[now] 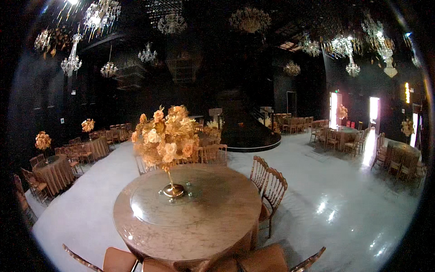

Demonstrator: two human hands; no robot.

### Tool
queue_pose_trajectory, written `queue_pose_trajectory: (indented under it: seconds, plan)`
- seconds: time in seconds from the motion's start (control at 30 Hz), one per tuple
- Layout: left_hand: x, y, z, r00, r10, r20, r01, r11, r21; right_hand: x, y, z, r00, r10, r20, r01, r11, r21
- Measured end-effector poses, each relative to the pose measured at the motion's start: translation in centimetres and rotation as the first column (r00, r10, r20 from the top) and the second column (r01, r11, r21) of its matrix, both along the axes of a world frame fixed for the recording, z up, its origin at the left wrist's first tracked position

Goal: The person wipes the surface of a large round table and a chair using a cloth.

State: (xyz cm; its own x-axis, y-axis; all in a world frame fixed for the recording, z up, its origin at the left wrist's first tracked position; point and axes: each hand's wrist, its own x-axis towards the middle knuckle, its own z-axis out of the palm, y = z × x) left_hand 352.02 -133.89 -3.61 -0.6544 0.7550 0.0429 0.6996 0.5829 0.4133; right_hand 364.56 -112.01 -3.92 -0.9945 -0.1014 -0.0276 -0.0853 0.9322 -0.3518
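Note:
Neither of my hands shows in the head view. In front of me stands a round table under a brownish-gold cloth that looks glossy on top. On it lies a round glass turntable. A tall centerpiece of peach and gold artificial flowers rises from a thin gold stem with a round gold base on the turntable. Several small clear pieces sit around that base, too small to name.
Chairs with brown seats line the table's near edge; wooden chairs stand at its right. More clothed tables with chairs fill both sides. A dark, round-fronted stage lies beyond. Chandeliers hang overhead. Bright doorways open at right.

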Motion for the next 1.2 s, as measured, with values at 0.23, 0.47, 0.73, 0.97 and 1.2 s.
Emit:
queue_pose_trajectory:
  seconds: [0.23, 0.47, 0.73, 0.97, 1.2]
  plan:
    - [0.5, 0.3, -0.5, 1.0, -0.026, 0.008, 0.025, 1.0, 0.011, 2.7, -0.5, -2.6, 0.982, 0.019, -0.19, -0.003, 0.996, 0.087]
    - [1.0, 0.3, -0.7, 0.999, -0.031, 0.021, 0.031, 0.999, 0.007, 4.6, -1.7, -5.5, 0.908, 0.028, -0.419, 0.033, 0.99, 0.139]
    - [2.0, -0.2, -1.1, 0.999, -0.039, 0.033, 0.038, 0.999, 0.014, 1.2, -1.4, -1.3, 0.998, 0.042, 0.044, -0.036, 0.99, -0.134]
    - [3.1, -0.5, 0.5, 0.993, -0.031, 0.114, 0.04, 0.996, -0.077, 2.9, -2.7, 2.4, 0.966, 0.041, 0.255, -0.037, 0.999, -0.019]
    - [3.9, -2.5, -2.5, 0.915, -0.191, -0.356, 0.266, 0.948, 0.176, 2.0, -2.7, -1.4, 0.952, 0.047, 0.301, -0.049, 0.999, -0.004]
